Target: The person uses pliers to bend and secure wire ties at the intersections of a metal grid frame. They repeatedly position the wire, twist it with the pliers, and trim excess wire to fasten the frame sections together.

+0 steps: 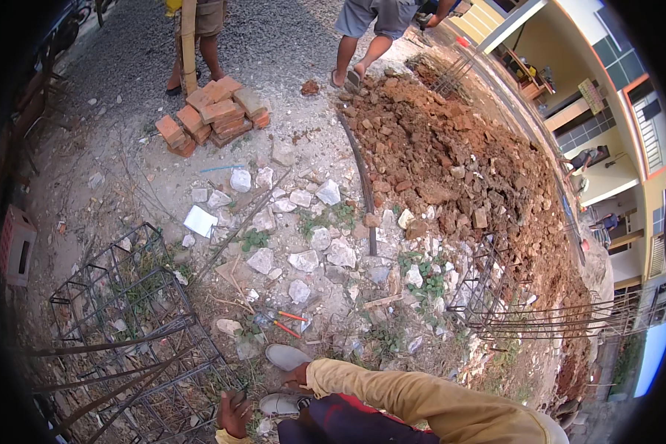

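Observation:
My left hand (234,417) is low in the picture, beside the near end of a rebar cage (144,318). Its fingers are curled; what lies in them, if anything, is too dark and small to make out. My right hand (296,379) reaches across from the right in a tan sleeve (407,385), close to my grey shoes (287,357). The fingers of that hand are mostly hidden between the sleeve and the shoes. Just beyond the shoes, a pair of pincers with orange-red handles (288,325) lies on the ground, apart from both hands.
White stones (303,260) and weeds cover the ground ahead. Stacked bricks (218,115) stand far left, near a person's legs (209,52). Another person (374,29) walks beside a brown soil mound (451,140). A second rebar cage (488,292) with long bars lies right. A crate (16,244) sits far left.

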Demonstrator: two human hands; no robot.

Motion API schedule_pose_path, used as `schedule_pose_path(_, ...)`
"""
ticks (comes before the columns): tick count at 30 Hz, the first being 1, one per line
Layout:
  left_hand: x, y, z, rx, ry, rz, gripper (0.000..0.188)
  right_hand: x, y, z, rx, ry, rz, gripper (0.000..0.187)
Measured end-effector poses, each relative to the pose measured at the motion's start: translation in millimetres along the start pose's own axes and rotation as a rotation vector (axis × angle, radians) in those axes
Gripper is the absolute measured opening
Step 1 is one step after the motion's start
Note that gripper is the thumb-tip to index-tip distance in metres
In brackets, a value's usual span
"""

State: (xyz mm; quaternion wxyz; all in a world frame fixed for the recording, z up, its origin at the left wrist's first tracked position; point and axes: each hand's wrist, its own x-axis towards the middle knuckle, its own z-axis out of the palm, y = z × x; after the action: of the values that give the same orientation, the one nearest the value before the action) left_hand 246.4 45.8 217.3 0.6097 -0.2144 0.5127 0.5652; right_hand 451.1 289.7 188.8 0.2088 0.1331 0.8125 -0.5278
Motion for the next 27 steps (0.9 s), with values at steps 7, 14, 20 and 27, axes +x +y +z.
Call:
schedule_pose_path(7,-53,-70,40,0.033,-0.199,-0.585,0.054,-68,-65,-20,0.04,-0.085,-0.176,0.024)
schedule_pose_path(14,-154,-21,90,0.945,-0.339,0.366,0.021,-96,-145,-18,0.32,0.117,-0.097,0.026)
schedule_pose_path(20,-185,0,105,0.407,-0.265,-0.046,0.012,-131,-151,-34,0.365,0.028,-0.055,0.026)
schedule_pose_path(27,-161,5,162,1.166,-0.117,0.325,0.021,-137,-135,-100,0.385,-0.003,-0.009,0.026)
